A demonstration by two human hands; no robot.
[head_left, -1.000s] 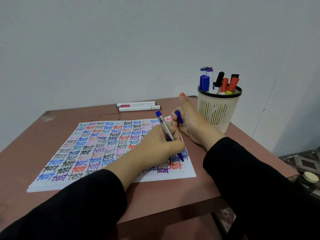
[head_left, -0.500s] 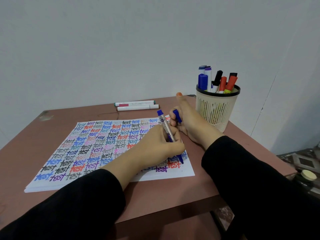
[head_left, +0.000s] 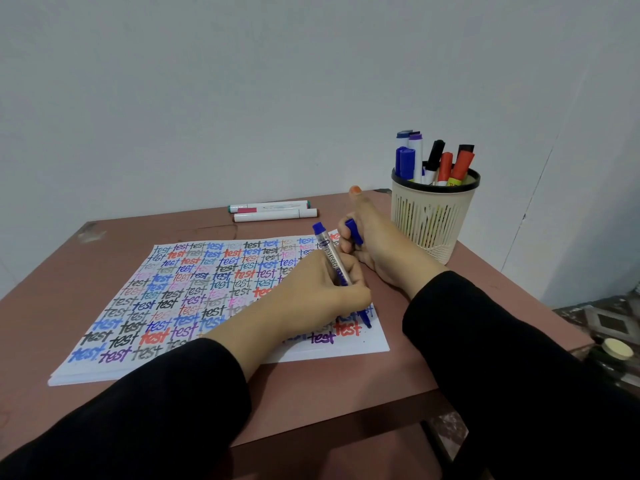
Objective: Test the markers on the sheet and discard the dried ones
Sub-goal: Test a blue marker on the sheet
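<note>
Blue marker [head_left: 330,259] is the one we are testing right now. We are gripping it in our left hand [head_left: 311,292], and its tip is touching the sheet [head_left: 346,353] close to the sheet's near right corner, just beside a red "test" word. Our right hand [head_left: 377,247] is resting at the sheet's far right edge, with its fingers curling round the blue cap [head_left: 354,231] and its thumb sticking up. The 2 hands are sitting close together, each one holding its own thing.

The sheet is lying on the brown table [head_left: 329,393] and is nearly full of "test" words in many colours. Past the sheet's far edge, 2 white markers [head_left: 273,211] are lying side by side. To the right of the sheet, a cup [head_left: 433,220] is holding more markers.

We are thinking this step is writing to see if ink is coming out. Next we are needing to look hard at the new mark. A strong mark is calling for the cap going back on. A faint one is calling for throwing the marker out.
</note>
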